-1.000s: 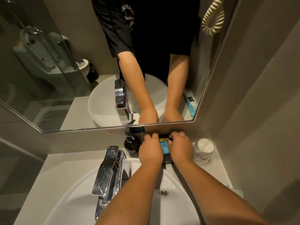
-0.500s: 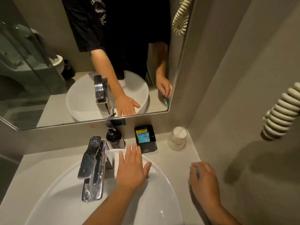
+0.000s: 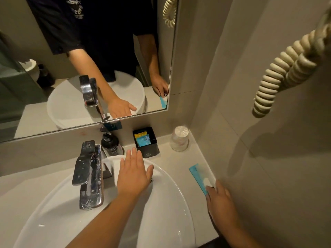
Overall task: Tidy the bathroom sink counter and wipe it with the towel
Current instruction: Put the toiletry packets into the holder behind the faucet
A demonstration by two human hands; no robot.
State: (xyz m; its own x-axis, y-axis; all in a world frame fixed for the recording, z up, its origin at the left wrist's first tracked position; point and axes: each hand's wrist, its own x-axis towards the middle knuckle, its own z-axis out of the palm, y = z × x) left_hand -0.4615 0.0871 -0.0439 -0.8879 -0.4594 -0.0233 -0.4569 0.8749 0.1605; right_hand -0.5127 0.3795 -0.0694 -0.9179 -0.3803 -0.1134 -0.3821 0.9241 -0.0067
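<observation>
Black box (image 3: 147,147) holds yellow and blue sachets (image 3: 142,138); wrapped cup (image 3: 179,138) beside.

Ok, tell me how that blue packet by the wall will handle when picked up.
The blue packet looks thin and flat, so probably light and bendy. Lying flush on the counter, it may need sliding or pinching at an edge, as the right hand reaches its near end.

I'm looking at a bathroom. There's a white basin (image 3: 161,203) with chrome tap (image 3: 89,174), a wall mirror (image 3: 53,97), and a soap pump (image 3: 110,143).
</observation>
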